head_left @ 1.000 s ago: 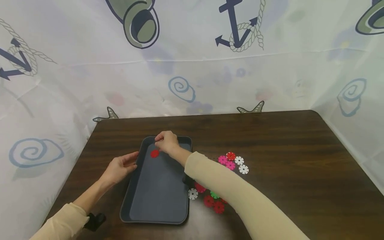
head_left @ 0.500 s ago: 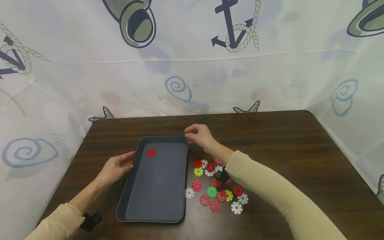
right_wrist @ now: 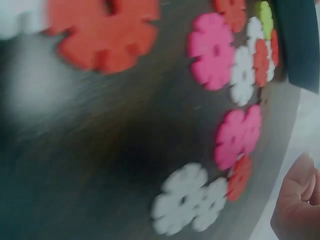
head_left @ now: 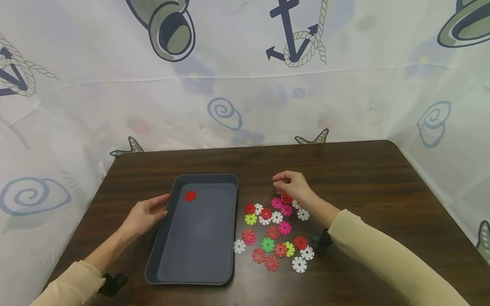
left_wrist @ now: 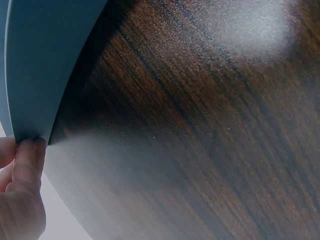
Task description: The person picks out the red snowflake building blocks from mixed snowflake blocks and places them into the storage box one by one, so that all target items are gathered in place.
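A grey baking tray (head_left: pixel 191 238) lies on the dark wooden table. Inside, near its far left corner, is one red notched plastic disc (head_left: pixel 190 196). My left hand (head_left: pixel 147 216) touches the tray's left side with its fingers extended; in the left wrist view, the fingertips (left_wrist: pixel 31 147) meet the tray's outer wall (left_wrist: pixel 42 65). Over the table, just beyond the scattered discs, my right hand (head_left: pixel 292 185) has loosely bent fingers and holds nothing. Nearest to it are a red disc (head_left: pixel 286 199) and pink discs (head_left: pixel 277 202); white discs (right_wrist: pixel 180 199) show in the right wrist view.
Several notched discs lie to the tray's right, among them a green one (head_left: pixel 268 244), a yellow one (head_left: pixel 250 219) and a white one (head_left: pixel 299 264). Some overlap. A patterned cloth (head_left: pixel 245 85) hangs behind the table (head_left: pixel 363 182).
My right hand has moved right from above the tray's far end, past its right rim, to beyond the discs. The left hand stays at the tray's left side.
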A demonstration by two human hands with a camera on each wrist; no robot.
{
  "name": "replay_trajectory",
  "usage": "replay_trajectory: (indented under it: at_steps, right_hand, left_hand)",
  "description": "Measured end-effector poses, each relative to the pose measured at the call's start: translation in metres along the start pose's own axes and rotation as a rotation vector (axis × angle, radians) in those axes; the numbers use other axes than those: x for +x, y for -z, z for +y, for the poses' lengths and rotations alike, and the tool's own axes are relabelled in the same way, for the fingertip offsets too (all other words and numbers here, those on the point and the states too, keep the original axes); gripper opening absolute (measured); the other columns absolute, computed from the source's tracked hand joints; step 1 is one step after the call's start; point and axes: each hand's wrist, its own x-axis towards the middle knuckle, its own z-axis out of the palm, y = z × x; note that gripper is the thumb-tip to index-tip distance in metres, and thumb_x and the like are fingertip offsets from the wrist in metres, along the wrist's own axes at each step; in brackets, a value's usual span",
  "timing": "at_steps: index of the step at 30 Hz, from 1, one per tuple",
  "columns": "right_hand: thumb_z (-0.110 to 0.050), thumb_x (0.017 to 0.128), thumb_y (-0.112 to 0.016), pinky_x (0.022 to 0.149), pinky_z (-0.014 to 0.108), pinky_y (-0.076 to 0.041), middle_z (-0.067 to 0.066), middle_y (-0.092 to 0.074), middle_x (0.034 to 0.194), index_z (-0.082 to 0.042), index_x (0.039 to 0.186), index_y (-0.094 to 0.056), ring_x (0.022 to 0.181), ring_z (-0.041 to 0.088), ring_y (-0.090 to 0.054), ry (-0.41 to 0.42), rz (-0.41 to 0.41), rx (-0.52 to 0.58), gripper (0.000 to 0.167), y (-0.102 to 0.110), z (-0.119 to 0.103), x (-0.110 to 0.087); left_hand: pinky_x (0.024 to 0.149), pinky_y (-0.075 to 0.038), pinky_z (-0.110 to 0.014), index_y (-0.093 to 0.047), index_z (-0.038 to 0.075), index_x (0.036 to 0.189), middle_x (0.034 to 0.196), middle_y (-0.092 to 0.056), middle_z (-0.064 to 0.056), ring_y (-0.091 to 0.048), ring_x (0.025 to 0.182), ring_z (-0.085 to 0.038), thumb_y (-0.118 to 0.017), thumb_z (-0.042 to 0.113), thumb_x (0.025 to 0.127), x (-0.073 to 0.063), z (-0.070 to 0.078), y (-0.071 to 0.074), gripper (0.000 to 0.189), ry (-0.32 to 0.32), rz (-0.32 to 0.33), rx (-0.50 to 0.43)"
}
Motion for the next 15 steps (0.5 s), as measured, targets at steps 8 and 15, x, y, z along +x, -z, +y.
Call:
replay_trajectory:
  at_steps: [8, 15]
  right_hand:
    - [-0.003, 0.091, -0.057, 0.081, 0.038, -0.055, 0.022, -0.062, 0.101, 0.011, 0.114, -0.057, 0.093, 0.033, -0.062, 0.001, 0.019, -0.038, 0.026, 0.018, 0.016, -0.01]
    - [-0.002, 0.09, -0.06, 0.075, 0.031, -0.055, 0.021, -0.064, 0.099, 0.01, 0.11, -0.059, 0.084, 0.022, -0.062, 0.015, 0.044, -0.108, 0.024, 0.026, 0.026, -0.012]
  left_hand:
    - [0.087, -0.052, -0.03, -0.035, -0.01, 0.139, 0.137, -0.044, -0.031, -0.05, 0.119, -0.041, -0.054, -0.003, 0.091, 0.0, 0.001, 0.001, 0.052, 0.013, -0.004, 0.01]
    - [0.086, -0.052, -0.029, -0.036, -0.01, 0.139, 0.137, -0.043, -0.031, -0.05, 0.119, -0.041, -0.054, -0.002, 0.091, -0.001, 0.002, 0.001, 0.052, 0.012, -0.003, 0.016]
